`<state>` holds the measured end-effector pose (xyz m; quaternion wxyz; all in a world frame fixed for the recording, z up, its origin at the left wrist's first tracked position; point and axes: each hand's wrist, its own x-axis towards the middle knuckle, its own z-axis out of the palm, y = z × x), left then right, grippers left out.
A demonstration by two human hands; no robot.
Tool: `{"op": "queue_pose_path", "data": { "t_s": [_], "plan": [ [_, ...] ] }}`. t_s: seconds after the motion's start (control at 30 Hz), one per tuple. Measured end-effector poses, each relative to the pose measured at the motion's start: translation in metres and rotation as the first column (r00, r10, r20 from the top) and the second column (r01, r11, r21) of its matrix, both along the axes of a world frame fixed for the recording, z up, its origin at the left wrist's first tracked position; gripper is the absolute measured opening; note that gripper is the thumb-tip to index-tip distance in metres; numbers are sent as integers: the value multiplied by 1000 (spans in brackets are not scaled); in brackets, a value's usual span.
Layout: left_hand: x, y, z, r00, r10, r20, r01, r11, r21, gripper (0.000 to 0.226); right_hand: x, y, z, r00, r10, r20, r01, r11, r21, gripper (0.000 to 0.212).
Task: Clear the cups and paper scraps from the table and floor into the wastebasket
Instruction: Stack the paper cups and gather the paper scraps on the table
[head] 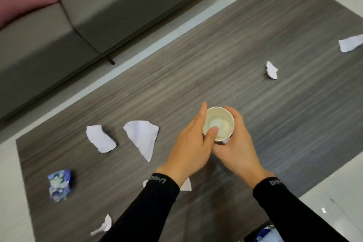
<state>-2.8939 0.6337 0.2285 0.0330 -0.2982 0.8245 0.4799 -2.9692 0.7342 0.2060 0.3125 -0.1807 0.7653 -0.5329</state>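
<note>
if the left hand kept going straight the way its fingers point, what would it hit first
The left hand points up and slightly right in the head view, alongside the paper cup it holds with the right hand. Past the fingertips there is only bare table, then likely the far edge; depth is unclear.

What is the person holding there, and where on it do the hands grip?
A paper cup, clasped around its sides by the left hand and right hand, left thumb over the rim.

Cream cup [218,124], grey streaked table [216,65] (scraps [141,138] white).
</note>
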Motion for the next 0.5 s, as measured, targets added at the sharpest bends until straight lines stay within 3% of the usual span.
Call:
{"op": "queue_pose_path", "data": {
  "t_s": [0.13,0.27,0.37,0.5],
  "plan": [
    [31,-16,14,907,397,-140,-344,891,298,26,18,-22,14,996,62,57,-55,990,-127,59],
    [47,-13,30,859,496,-124,-391,793,467,27,33,-14,27,998,-2,60,10,991,-133,60],
    [51,12,38,891,446,-89,-351,799,488,29,45,20,42,996,-80,27,82,993,-87,66],
    [54,90,39,981,158,-113,-90,885,458,22,67,106,62,966,-253,-63,252,968,-18,60]
  ]
}}
